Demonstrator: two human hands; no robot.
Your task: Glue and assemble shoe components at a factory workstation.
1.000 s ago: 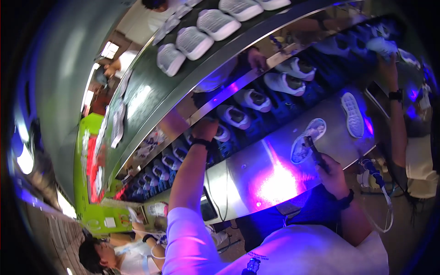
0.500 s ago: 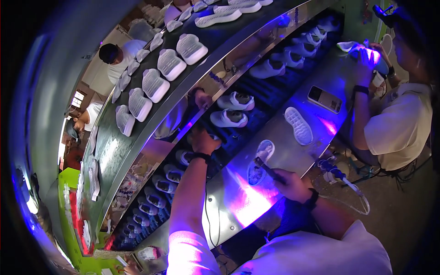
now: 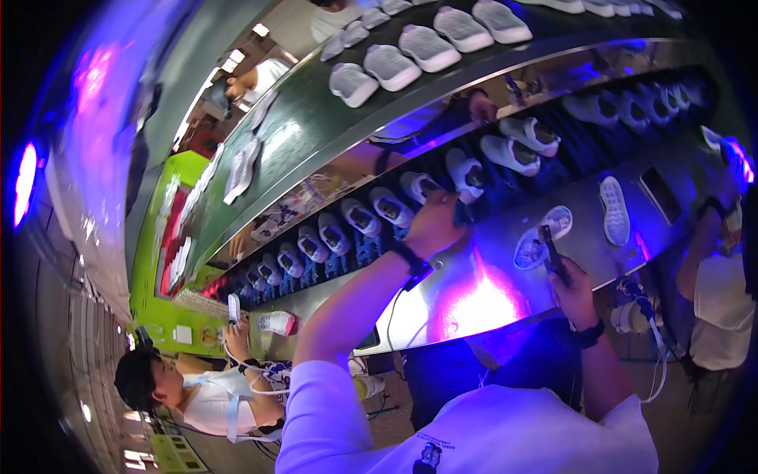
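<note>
My left hand [image 3: 436, 227] reaches to the row of shoes on the dark conveyor. It is by the heels of two white shoes, one shoe [image 3: 466, 175] just beyond it and another shoe [image 3: 417, 186] to the left. Its fingers are partly hidden and in blue shadow, so I cannot make out a grip. My right hand [image 3: 575, 291] is closed round a dark stick-like tool [image 3: 553, 251] with a blocky head. The tool's head is over a pale shoe sole [image 3: 529, 250] on the metal bench.
A second white sole [image 3: 613, 212] and a phone [image 3: 660, 196] lie on the bench [image 3: 395, 316] to the right. Shoe uppers line the green upper belt [image 3: 296, 146]. One co-worker [image 3: 229, 395] sits at lower left, another [image 3: 718, 308] at right. A white-pink shoe [image 3: 276, 323] rests at left.
My view has swung left, bringing the lower-left co-worker into sight. My left hand has drawn back from over a shoe to beside the heels. The right hand still holds the tool over the sole.
</note>
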